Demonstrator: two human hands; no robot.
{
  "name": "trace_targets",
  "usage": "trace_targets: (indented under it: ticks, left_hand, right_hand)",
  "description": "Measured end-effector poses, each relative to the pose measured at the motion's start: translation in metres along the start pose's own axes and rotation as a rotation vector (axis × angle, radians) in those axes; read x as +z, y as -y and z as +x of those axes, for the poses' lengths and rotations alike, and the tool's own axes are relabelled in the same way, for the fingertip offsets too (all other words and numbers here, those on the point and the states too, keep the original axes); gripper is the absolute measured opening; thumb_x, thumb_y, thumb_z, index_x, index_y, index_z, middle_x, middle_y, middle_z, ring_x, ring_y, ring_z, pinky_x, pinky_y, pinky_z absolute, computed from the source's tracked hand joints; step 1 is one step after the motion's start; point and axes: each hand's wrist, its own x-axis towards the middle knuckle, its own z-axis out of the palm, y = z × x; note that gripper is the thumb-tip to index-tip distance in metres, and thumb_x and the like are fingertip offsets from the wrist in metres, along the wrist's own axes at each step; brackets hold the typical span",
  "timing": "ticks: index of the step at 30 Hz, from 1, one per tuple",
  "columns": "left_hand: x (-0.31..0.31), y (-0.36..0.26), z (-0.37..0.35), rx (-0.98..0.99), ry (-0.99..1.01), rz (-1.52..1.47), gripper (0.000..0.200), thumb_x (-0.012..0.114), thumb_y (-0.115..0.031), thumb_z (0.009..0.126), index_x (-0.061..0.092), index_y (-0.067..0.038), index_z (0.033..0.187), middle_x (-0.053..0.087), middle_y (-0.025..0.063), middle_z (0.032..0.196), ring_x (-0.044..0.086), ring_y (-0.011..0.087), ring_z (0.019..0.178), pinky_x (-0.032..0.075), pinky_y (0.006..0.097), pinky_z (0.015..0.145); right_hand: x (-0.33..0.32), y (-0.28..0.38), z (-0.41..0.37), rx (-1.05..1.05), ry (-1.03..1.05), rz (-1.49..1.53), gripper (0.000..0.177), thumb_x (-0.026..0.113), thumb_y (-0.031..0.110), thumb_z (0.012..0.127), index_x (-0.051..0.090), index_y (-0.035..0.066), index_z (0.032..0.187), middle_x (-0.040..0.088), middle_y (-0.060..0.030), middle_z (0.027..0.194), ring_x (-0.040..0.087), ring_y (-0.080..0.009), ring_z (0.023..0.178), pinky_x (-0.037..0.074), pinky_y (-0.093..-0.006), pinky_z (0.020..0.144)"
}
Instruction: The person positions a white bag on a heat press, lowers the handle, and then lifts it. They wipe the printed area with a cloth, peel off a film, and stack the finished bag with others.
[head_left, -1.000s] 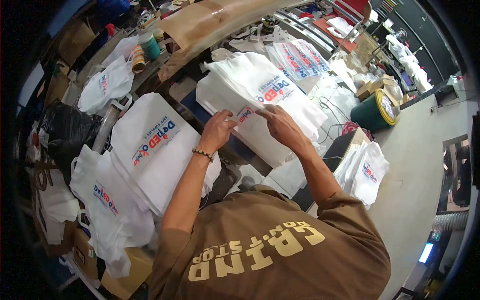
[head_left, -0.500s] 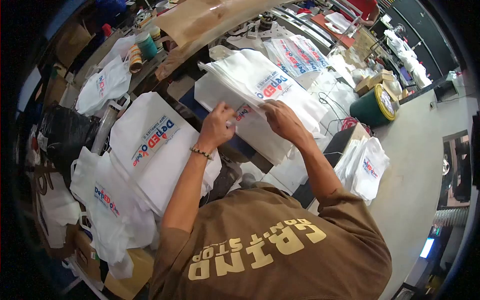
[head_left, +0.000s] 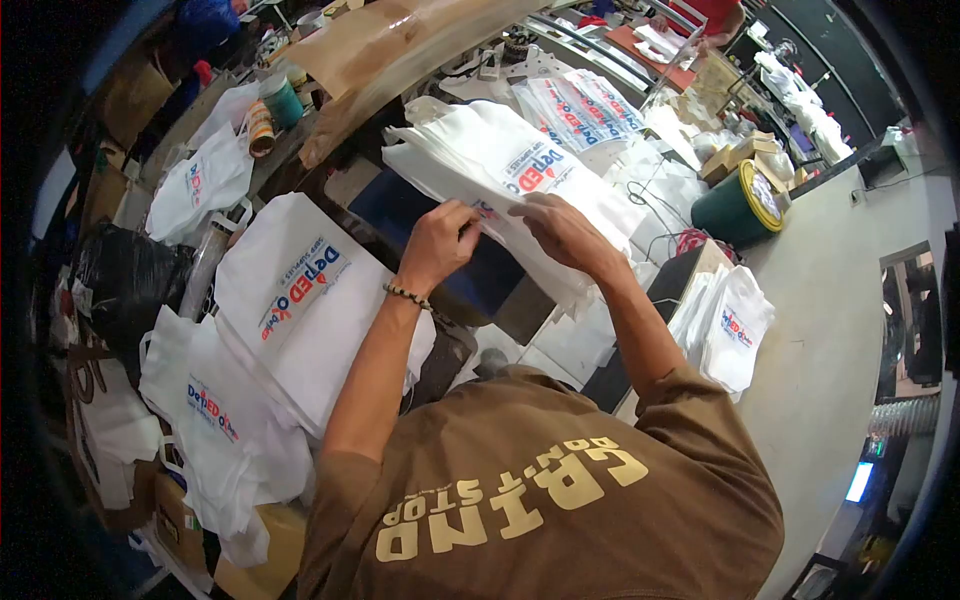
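Right grip (head_left: 568, 232) on bags (head_left: 500, 150), surface (head_left: 385, 207) barer

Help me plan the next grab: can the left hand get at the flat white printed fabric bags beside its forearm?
Probably yes: the left hand is close by, and nothing lies over the print on the white bags, though its forearm crosses one edge.

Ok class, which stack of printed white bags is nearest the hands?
The middle stack, with the right hand on its edge and the left hand close by; no hand touches the left stack or the right stack.
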Motion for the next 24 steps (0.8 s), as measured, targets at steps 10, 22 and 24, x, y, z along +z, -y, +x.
trace_targets:
  ticks: [10, 22, 24]
  left_hand:
    - [0.021, 0.011, -0.028, -0.737, -0.045, -0.247, 0.047, 0.077, -0.041, 0.088, 0.070, 0.004, 0.101, 0.075, 0.0152, 0.085, 0.072, 0.0211, 0.069, 0.056, 0.0329, 0.064]
    - [0.037, 0.007, -0.017, -0.922, -0.354, -0.866, 0.015, 0.074, -0.006, 0.090, 0.069, 0.002, 0.102, 0.074, 0.0104, 0.093, 0.071, 0.0176, 0.076, 0.062, 0.0337, 0.063]
    - [0.038, 0.007, -0.016, -0.896, -0.374, -0.881, 0.015, 0.075, -0.006, 0.090, 0.069, 0.002, 0.101, 0.074, 0.0097, 0.092, 0.071, 0.0173, 0.074, 0.062, 0.0338, 0.062]
  right_hand:
    - [0.019, -0.007, -0.009, 0.132, 0.019, 0.187, 0.029, 0.058, 0.004, 0.094, 0.059, 0.006, 0.123, 0.066, -0.0197, 0.115, 0.062, -0.0395, 0.109, 0.049, -0.0451, 0.093]
    - [0.047, 0.011, -0.017, 0.108, -0.034, 0.161, 0.042, 0.074, 0.030, 0.090, 0.061, 0.004, 0.121, 0.067, -0.0163, 0.117, 0.066, -0.0349, 0.096, 0.053, -0.0439, 0.083]
    - [0.049, 0.007, -0.016, 0.080, -0.051, 0.143, 0.036, 0.073, 0.023, 0.089, 0.063, 0.003, 0.117, 0.068, -0.0172, 0.113, 0.066, -0.0353, 0.093, 0.053, -0.0436, 0.081]
